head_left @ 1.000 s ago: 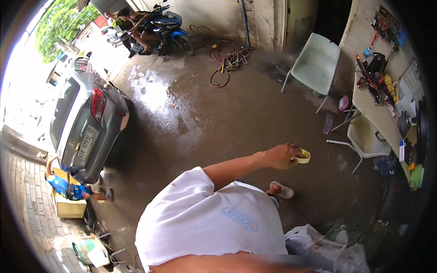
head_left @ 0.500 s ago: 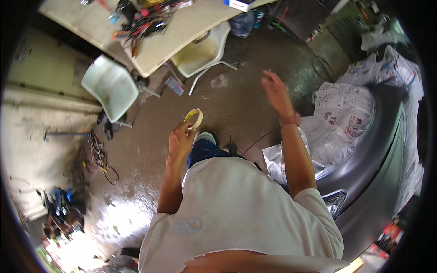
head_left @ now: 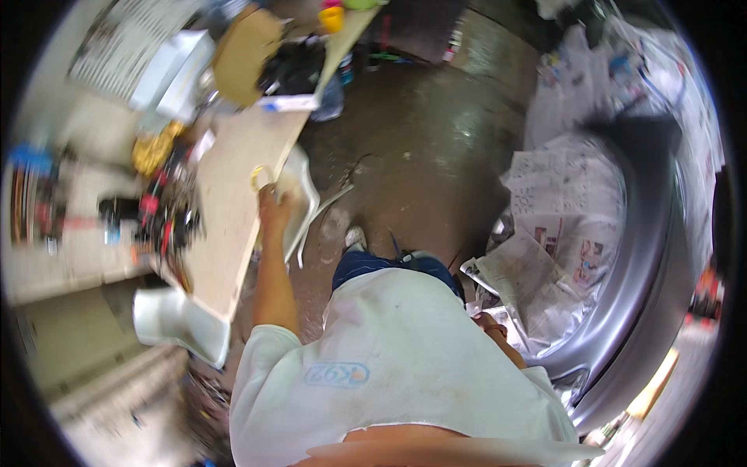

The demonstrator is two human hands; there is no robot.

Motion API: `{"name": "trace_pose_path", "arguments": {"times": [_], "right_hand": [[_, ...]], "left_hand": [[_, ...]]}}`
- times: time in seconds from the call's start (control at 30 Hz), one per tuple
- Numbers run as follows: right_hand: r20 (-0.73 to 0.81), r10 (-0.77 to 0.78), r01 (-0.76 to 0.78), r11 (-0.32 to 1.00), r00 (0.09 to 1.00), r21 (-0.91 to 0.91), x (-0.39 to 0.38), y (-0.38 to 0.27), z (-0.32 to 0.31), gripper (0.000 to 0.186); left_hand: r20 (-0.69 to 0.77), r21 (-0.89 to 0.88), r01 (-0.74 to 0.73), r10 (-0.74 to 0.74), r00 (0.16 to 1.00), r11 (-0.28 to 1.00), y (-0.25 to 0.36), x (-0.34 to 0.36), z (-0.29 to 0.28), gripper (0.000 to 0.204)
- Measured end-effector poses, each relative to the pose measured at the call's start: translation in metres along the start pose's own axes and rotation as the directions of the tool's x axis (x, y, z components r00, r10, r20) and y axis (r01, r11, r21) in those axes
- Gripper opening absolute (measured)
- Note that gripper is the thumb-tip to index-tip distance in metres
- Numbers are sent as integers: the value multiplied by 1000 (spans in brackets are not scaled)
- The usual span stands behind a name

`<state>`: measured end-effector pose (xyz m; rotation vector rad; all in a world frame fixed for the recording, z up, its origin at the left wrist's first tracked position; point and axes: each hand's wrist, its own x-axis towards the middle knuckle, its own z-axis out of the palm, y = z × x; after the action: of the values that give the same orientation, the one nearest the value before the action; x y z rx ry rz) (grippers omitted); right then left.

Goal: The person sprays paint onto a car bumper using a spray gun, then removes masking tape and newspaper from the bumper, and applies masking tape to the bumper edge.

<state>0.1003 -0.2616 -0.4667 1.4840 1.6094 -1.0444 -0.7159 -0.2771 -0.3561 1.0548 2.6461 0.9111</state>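
Note:
My left hand (head_left: 274, 212) is stretched out to the left, over the edge of a pale worktable (head_left: 241, 148). Its fingers are closed on a roll of yellowish masking tape (head_left: 260, 177), which shows past the fingertips above the tabletop. My right hand (head_left: 485, 320) is low at my right side, close to the newspaper sheets (head_left: 580, 206) that cover part of a dark grey car panel (head_left: 618, 319). The shirt hides most of that hand, so its fingers cannot be made out.
A pale chair (head_left: 292, 191) is tucked against the worktable; another white chair (head_left: 183, 319) stands at its near end. Tools (head_left: 167, 222), a yellow cloth (head_left: 156, 148) and an open box (head_left: 292, 74) crowd the tabletop. Wet-looking concrete floor (head_left: 420, 148) lies ahead.
I have turned left, bringing the worktable closer. My left hand has carried the tape roll out over the table edge. My right hand, raised and spread before, has dropped to my side.

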Motion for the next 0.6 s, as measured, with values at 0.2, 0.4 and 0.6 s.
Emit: {"name": "trace_pose_path", "arguments": {"times": [0.2, 0.4, 0.6], "right_hand": [[104, 501, -342, 412, 859, 844, 20, -32, -7, 48], [-196, 201, -29, 765, 960, 643, 160, -105, -131, 29], [-284, 182, 68, 722, 941, 689, 272, -125, -451, 47]], "left_hand": [[231, 233, 109, -164, 959, 966, -42, 189, 62, 74], [192, 170, 557, -581, 791, 813, 17, 238, 113, 89], [338, 531, 389, -610, 717, 753, 167, 192, 197, 82]]}}
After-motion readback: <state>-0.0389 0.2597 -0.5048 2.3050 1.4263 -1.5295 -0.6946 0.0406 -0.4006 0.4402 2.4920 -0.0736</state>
